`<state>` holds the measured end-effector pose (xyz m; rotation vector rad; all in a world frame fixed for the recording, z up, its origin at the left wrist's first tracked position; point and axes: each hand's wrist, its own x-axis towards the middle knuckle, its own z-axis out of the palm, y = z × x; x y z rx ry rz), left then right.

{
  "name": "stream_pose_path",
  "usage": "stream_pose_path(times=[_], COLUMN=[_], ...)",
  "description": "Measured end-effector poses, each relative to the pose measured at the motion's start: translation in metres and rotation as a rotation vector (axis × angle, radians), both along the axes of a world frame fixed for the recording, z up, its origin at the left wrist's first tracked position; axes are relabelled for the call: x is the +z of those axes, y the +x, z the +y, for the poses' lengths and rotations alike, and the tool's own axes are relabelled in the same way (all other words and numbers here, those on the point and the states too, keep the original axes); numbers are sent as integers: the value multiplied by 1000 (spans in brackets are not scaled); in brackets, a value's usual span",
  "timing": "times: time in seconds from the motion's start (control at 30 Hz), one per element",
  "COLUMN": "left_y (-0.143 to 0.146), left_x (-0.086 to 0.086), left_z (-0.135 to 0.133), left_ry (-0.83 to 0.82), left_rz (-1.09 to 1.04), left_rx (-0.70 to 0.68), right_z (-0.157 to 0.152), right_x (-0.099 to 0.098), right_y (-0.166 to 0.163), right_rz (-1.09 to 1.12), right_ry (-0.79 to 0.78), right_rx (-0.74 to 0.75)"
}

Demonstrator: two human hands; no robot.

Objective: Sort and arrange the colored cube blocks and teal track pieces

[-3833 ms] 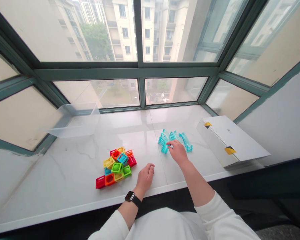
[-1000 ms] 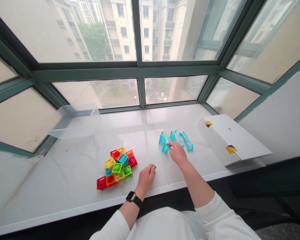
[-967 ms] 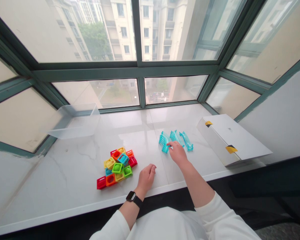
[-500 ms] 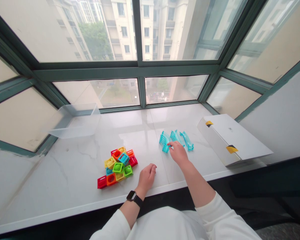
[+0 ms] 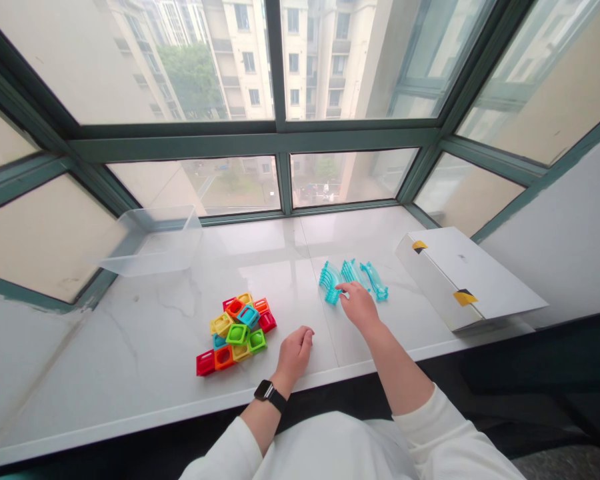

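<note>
My right hand (image 5: 360, 305) reaches out over the white marble sill (image 5: 130, 347), its fingertips touching a row of several clear turquoise curved track pieces (image 5: 353, 280). The fingers are bent together at the pieces' near edge; whether they grip one is unclear. My left hand (image 5: 294, 353), with a black watch on the wrist, rests on the sill as a loose fist holding nothing. A pile of several coloured square blocks (image 5: 237, 332) in red, orange, yellow, green and blue lies just left of it.
A clear plastic bin (image 5: 153, 240) stands at the back left against the window. A flat white box (image 5: 467, 277) with yellow-black tape lies at the right end. Green window frames close off the back; the sill's front edge runs near my body.
Almost nothing: both hands keep their places, the right fingertips staying at the turquoise pieces. The camera has shifted very slightly.
</note>
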<state>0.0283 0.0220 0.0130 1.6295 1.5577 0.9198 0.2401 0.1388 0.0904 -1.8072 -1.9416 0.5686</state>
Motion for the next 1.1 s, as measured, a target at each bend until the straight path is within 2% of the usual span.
stream_pose_path(times=[0.1,0.2,0.3,0.4,0.57,0.67,0.77,0.97,1.1], left_y=[0,0,1,2,4,5,6,3,-2], left_x=[1,1,0,-3,-10,-11,-11,-8,9], left_z=[0,0,0,1,1,1,0,0,-4], left_ry=[-4,-2,16,54,69,68,60,22,-23], left_rz=[2,11,47,109,115,126,125,92,-62], left_rx=[0,2,-10,-31,-21,0,7,-13,-84], right_z=[-5,-17,-35,-56,-85,-90,-88,-85,-85], right_x=[6,18,23,5,-62,-88,-94,-89,-89], right_y=[-1,-4,-9,-13,-17,-18,-19,-19,-19], right_rz=[-12,39,171,239,302,285,266,223,200], right_ry=[10,87,176,145,62,70,74,87,90], right_rx=[-13,-15,84,224,226,280,299,294,288])
